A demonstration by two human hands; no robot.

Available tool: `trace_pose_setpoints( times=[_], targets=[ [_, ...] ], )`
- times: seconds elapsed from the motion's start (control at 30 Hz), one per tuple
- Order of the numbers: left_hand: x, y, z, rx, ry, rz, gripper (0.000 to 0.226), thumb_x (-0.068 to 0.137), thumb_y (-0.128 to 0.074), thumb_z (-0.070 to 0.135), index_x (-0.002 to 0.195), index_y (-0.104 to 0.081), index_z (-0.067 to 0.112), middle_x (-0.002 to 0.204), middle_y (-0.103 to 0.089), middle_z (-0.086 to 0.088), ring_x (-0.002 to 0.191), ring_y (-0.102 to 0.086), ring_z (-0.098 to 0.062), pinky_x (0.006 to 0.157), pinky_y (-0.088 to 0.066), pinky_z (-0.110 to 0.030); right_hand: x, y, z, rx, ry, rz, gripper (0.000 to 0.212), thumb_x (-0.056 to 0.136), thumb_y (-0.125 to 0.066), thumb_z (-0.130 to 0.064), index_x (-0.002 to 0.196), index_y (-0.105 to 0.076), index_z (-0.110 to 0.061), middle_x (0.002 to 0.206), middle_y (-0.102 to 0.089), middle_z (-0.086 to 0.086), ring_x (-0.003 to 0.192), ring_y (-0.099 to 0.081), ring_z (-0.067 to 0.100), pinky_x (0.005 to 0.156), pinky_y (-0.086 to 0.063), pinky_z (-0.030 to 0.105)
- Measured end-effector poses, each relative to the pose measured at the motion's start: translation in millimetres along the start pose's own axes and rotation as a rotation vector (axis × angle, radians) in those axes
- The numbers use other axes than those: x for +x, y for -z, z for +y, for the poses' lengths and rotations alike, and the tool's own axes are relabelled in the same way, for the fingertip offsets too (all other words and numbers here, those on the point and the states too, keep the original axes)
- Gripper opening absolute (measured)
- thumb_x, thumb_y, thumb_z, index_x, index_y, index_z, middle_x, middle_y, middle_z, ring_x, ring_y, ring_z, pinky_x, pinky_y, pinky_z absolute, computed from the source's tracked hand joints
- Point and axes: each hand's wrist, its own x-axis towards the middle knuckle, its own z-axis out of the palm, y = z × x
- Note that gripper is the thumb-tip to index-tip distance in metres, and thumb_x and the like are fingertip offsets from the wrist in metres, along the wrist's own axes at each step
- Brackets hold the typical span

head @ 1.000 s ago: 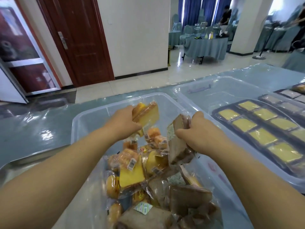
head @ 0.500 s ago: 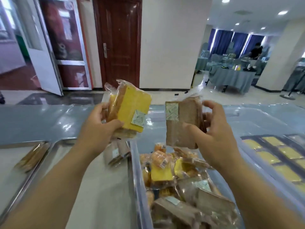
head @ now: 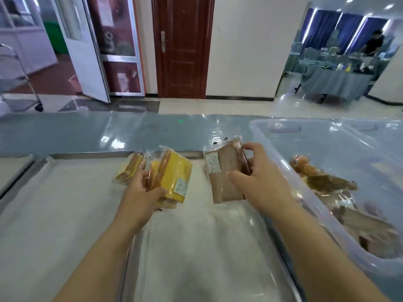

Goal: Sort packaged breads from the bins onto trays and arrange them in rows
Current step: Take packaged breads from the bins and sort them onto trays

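Observation:
My left hand (head: pixel 142 191) grips a wrapped yellow bread (head: pixel 175 177) low over the far part of a metal tray (head: pixel 109 155) lined with white paper. A second yellow bread pack (head: pixel 129 168) lies on the tray just left of it. My right hand (head: pixel 259 182) grips a wrapped brown bread (head: pixel 222 171), held upright just above the tray near its far right corner. A clear plastic bin (head: pixel 270 153) to the right holds several more wrapped breads (head: pixel 327 184).
Another metal tray (head: pixel 13 168) shows at the far left edge. The trays and bin stand on a table under a shiny blue-grey cover (head: pixel 152 131). Beyond it are tiled floor, a brown door (head: pixel 183 46) and draped tables (head: pixel 335 83) with a person.
Both hands have carried their breads from above the bin leftwards and down to the tray's far end. The view has swung left, so the bin now sits at the right.

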Motion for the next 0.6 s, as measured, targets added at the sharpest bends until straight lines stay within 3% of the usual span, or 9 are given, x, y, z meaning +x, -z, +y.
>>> trace_pose_setpoints(
  times=[0.13, 0.3, 0.4, 0.53, 0.6],
  targets=[
    [10.8, 18.5, -29.9, 0.09, 0.111, -0.012, 0.047, 0.079, -0.066, 0.007, 0.114, -0.048, 0.033, 0.108, -0.063, 0.004, 0.094, -0.065, -0.022, 0.082, -0.055, -0.05, 11.7, -39.3, 8.8, -0.171, -0.048, -0.136, 0.05, 0.086, -0.06, -0.027, 0.13, -0.038, -0.034, 0.083, -0.053, -0.012, 0.07, -0.053, 0.004, 0.056, -0.043, 0.023],
    [34.9, 18.6, -47.1, 0.177, 0.177, -0.022, 0.046, 0.083, -0.064, 0.009, 0.123, -0.047, 0.025, 0.111, -0.06, 0.002, 0.095, -0.064, -0.022, 0.08, -0.056, -0.045, 50.6, -79.3, 38.9, -0.282, -0.1, -0.198, 0.04, 0.091, -0.053, -0.04, 0.126, -0.041, -0.026, 0.09, -0.06, -0.007, 0.075, -0.057, 0.011, 0.057, -0.042, 0.027],
    [56.0, 14.4, -47.7, 0.258, 0.175, -0.021, 0.049, 0.086, -0.063, 0.01, 0.13, -0.045, 0.023, 0.109, -0.056, 0.006, 0.089, -0.059, -0.011, 0.067, -0.051, -0.029, 87.5, -92.4, 59.4, -0.348, -0.131, -0.226, 0.03, 0.092, -0.05, -0.041, 0.113, -0.048, -0.02, 0.09, -0.056, -0.007, 0.071, -0.052, 0.007, 0.051, -0.032, 0.023],
    [95.8, 9.0, -44.6, 0.368, 0.173, -0.03, 0.058, 0.087, -0.063, 0.014, 0.138, -0.039, 0.022, 0.122, -0.052, 0.003, 0.102, -0.052, -0.015, 0.079, -0.046, -0.029, 149.0, -111.7, 83.1, -0.382, -0.172, -0.253, 0.041, 0.093, -0.046, -0.041, 0.124, -0.045, -0.014, 0.116, -0.055, 0.008, 0.083, -0.057, 0.021, 0.058, -0.039, 0.027],
    [117.3, 2.3, -42.4, 0.414, 0.161, -0.031, 0.061, 0.087, -0.063, 0.016, 0.141, -0.036, 0.024, 0.127, -0.051, 0.002, 0.102, -0.051, -0.015, 0.074, -0.044, -0.026, 179.1, -121.5, 93.8, -0.351, -0.159, -0.24, 0.033, 0.093, -0.045, -0.043, 0.109, -0.05, -0.015, 0.113, -0.057, 0.011, 0.076, -0.056, 0.02, 0.059, -0.041, 0.028]
  ],
)
